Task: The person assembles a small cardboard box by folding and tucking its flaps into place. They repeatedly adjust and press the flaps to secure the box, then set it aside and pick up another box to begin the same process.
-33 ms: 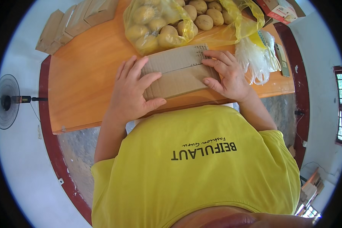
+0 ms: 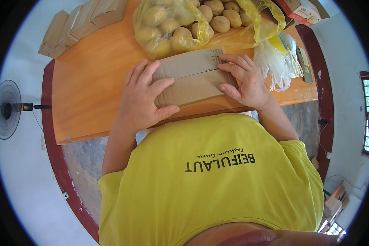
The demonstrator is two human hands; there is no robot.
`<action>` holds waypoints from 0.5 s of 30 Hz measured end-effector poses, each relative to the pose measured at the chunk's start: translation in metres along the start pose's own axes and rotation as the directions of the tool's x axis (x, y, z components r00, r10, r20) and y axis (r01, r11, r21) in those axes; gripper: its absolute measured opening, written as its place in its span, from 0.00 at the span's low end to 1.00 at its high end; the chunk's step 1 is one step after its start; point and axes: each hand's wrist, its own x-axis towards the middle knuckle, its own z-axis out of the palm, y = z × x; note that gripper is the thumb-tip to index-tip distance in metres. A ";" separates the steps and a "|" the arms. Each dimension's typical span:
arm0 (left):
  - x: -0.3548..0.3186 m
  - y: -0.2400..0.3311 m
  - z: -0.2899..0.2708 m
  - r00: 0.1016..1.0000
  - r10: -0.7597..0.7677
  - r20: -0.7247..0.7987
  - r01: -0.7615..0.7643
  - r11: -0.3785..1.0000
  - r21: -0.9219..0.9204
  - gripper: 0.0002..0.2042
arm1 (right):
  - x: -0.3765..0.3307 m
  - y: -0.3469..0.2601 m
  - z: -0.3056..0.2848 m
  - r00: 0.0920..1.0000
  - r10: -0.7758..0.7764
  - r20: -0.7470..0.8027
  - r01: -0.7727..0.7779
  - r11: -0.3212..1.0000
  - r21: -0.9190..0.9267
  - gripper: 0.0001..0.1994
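yellow bag of potatoes (image 2: 184, 24), folded cartons (image 2: 74, 24), floor fan (image 2: 6, 110)

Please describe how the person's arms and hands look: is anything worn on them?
Both forearms are bare. The left hand and right hand wear no gloves, and no rings or watch are visible. Short yellow sleeves of a T-shirt cover only the upper arms.

Both forearms extend forward from the yellow-sleeved shoulders. Left hand (image 2: 143, 100): palm down, fingers spread flat, thumb pointing right. Right hand (image 2: 244, 82): palm down, fingers (image 2: 229, 65) extended leftward and slightly curled, wrist bent inward. The hands lie well apart.
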 end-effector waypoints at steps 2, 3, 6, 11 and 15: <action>0.001 0.001 0.002 1.000 0.002 -0.015 -0.002 1.000 -0.011 0.29 | 0.004 -0.001 -0.007 0.999 -0.027 0.024 0.028 0.999 -0.022 0.29; 0.002 0.001 0.005 1.000 0.003 -0.022 -0.004 1.000 -0.022 0.29 | 0.008 -0.001 -0.013 0.998 -0.046 0.053 0.048 0.998 -0.037 0.31; 0.002 0.000 0.004 1.000 0.008 -0.027 -0.008 1.000 -0.022 0.29 | 0.020 -0.002 -0.015 0.986 -0.091 0.137 0.102 0.992 -0.077 0.40; 0.002 -0.001 0.002 0.999 0.008 -0.044 -0.009 0.999 -0.033 0.29 | 0.032 0.004 -0.002 0.968 -0.104 0.227 0.110 0.994 -0.014 0.51; 0.002 -0.002 0.003 0.998 0.016 -0.060 -0.019 0.999 -0.050 0.28 | 0.031 0.005 -0.001 0.967 -0.074 0.245 0.064 0.997 0.049 0.50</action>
